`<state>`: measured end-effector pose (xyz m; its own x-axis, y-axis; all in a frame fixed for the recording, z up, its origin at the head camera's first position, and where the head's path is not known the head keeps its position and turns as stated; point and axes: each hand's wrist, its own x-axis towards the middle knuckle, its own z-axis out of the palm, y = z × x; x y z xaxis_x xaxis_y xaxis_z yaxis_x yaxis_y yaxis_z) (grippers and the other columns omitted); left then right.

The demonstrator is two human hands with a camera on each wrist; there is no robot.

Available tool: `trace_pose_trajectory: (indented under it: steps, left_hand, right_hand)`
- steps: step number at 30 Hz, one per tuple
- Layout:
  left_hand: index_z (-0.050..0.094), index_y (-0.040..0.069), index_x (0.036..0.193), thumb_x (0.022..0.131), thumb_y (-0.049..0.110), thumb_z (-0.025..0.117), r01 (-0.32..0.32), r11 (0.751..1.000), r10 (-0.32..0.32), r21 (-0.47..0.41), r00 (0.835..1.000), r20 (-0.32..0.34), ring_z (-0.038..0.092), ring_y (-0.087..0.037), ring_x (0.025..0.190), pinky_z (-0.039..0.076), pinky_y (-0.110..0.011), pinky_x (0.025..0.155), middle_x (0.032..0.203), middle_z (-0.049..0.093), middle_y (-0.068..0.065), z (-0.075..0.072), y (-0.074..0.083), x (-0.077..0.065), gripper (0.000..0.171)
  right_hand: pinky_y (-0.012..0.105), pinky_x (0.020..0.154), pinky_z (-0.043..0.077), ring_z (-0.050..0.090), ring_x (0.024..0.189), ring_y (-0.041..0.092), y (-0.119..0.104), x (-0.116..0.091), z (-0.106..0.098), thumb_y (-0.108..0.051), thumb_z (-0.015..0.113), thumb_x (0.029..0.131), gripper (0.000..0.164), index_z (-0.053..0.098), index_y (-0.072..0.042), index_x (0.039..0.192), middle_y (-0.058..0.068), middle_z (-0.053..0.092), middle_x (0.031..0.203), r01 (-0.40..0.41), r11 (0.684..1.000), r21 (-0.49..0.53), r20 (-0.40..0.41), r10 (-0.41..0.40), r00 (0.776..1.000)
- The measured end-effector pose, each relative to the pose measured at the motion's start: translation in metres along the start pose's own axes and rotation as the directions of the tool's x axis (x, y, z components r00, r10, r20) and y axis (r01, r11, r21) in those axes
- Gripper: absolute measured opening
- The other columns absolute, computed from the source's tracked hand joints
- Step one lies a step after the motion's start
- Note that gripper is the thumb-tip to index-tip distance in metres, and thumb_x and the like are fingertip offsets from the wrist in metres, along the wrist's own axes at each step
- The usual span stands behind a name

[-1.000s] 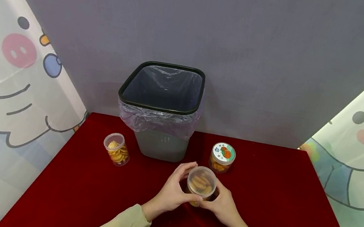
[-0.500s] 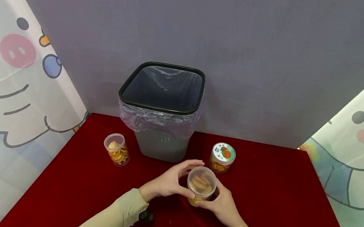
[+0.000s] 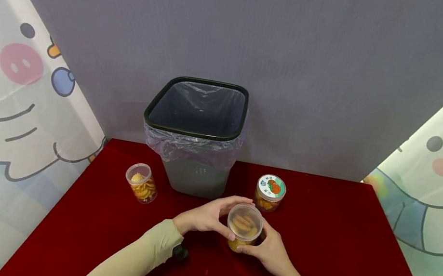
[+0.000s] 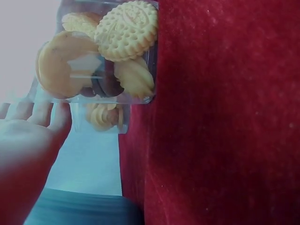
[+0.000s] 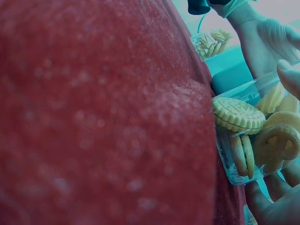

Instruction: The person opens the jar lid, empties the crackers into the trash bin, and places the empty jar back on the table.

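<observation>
A clear round jar of cookies (image 3: 244,225) with a translucent lid (image 3: 246,214) stands on the red cloth in the head view, between both hands. From the left, my left hand (image 3: 206,214) grips it near the top, thumb in front and fingers round the far side. My right hand (image 3: 272,254) holds its right side, with the thumb across the front. Through the jar wall, the left wrist view shows a round patterned biscuit (image 4: 127,30) among other cookies. In the right wrist view, fingers of the right hand (image 5: 281,204) lie along the jar.
A grey bin (image 3: 196,175) with a black rim and plastic liner stands at the back. To its left is a jar of yellow cookies (image 3: 143,188); to its right, a jar with a fruit-printed lid (image 3: 270,192). The red cloth (image 3: 344,246) covers the table.
The left hand has shifted round the jar's rim, its fingers reaching further round the far side and its thumb drawn back left. Jar and right hand have stayed in place.
</observation>
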<state>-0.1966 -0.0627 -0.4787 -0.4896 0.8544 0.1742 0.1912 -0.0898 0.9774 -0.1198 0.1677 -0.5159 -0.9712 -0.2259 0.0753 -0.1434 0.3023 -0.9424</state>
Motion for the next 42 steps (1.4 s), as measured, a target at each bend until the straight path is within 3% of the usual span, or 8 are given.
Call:
trace_pose_trajectory:
  steps: [6,12,17,24,31,36,38,42]
  left_hand:
    - [0.032,0.005,0.154,0.084,0.008,0.081,0.026,1.0,-0.026,0.01,1.0,-0.014,0.043,-0.02,0.138,0.033,-0.036,0.114,0.151,0.045,-0.004,0.002,0.003,0.001,0.086]
    - [0.036,0.006,0.153,0.083,0.013,0.082,0.008,0.998,-0.004,0.057,0.998,-0.068,0.045,-0.02,0.136,0.034,-0.036,0.113,0.15,0.046,-0.003,0.006,0.003,-0.001,0.084]
    - [0.041,0.013,0.152,0.082,0.011,0.083,-0.006,0.997,0.018,0.077,0.987,-0.162,0.047,-0.021,0.134,0.034,-0.037,0.113,0.147,0.048,-0.003,0.015,0.003,-0.004,0.082]
    - [0.042,0.016,0.15,0.08,0.011,0.085,-0.019,0.991,0.062,0.135,0.945,-0.321,0.047,-0.025,0.132,0.036,-0.041,0.111,0.145,0.048,0.001,0.035,0.004,-0.008,0.081]
    - [0.045,0.016,0.147,0.08,0.013,0.086,-0.012,0.982,0.097,0.188,0.886,-0.452,0.046,-0.028,0.131,0.04,-0.043,0.107,0.144,0.048,-0.003,0.053,0.007,-0.009,0.079]
    - [0.045,0.016,0.147,0.077,0.017,0.088,-0.002,0.978,0.116,0.21,0.84,-0.53,0.045,-0.022,0.131,0.036,-0.046,0.11,0.144,0.046,0.0,0.059,0.016,-0.009,0.082]
    - [0.045,0.015,0.147,0.077,0.019,0.089,-0.006,0.975,0.128,0.222,0.831,-0.541,0.044,-0.021,0.132,0.035,-0.047,0.111,0.144,0.046,0.001,0.059,0.02,-0.009,0.083]
    - [0.046,0.013,0.147,0.077,0.02,0.088,-0.002,0.974,0.128,0.227,0.829,-0.544,0.045,-0.021,0.131,0.035,-0.048,0.11,0.145,0.046,0.001,0.057,0.024,-0.01,0.082]
  right_hand:
    - [0.028,0.102,0.043,0.053,0.127,0.018,0.001,-0.001,0.0,-0.032,0.094,0.066,0.096,0.045,-0.024,0.148,-0.004,0.056,0.139,-0.012,1.0,-0.024,0.006,0.012,1.0]
    - [0.029,0.103,0.043,0.053,0.127,0.019,0.002,0.0,0.0,-0.035,0.094,0.066,0.097,0.045,-0.022,0.149,-0.003,0.056,0.139,0.005,1.0,-0.03,0.003,-0.005,1.0]
    - [0.031,0.104,0.042,0.052,0.128,0.018,0.003,0.001,0.0,-0.034,0.094,0.067,0.095,0.046,-0.024,0.148,-0.005,0.056,0.14,0.024,1.0,-0.021,0.005,-0.024,1.0]
    - [0.032,0.103,0.043,0.054,0.126,0.018,0.003,0.001,0.0,-0.031,0.094,0.067,0.093,0.047,-0.026,0.147,-0.006,0.057,0.138,0.048,0.999,-0.026,0.002,-0.048,0.999]
    - [0.031,0.1,0.046,0.056,0.122,0.018,0.0,0.0,-0.001,-0.029,0.093,0.069,0.089,0.049,-0.026,0.146,-0.005,0.059,0.135,0.05,0.998,-0.025,0.01,-0.05,0.999]
    - [0.028,0.092,0.05,0.061,0.113,0.018,-0.001,-0.001,-0.001,-0.029,0.093,0.07,0.085,0.051,-0.023,0.144,-0.003,0.063,0.129,0.03,0.999,-0.02,0.017,-0.029,0.999]
    - [0.028,0.091,0.05,0.062,0.111,0.018,-0.002,0.0,-0.001,-0.029,0.093,0.07,0.084,0.051,-0.022,0.142,-0.003,0.063,0.128,0.025,0.999,-0.024,0.017,-0.024,1.0]
    - [0.028,0.092,0.05,0.062,0.112,0.017,-0.002,-0.001,-0.001,-0.03,0.093,0.069,0.084,0.052,-0.02,0.141,-0.003,0.064,0.127,0.007,1.0,-0.022,0.015,-0.007,1.0]
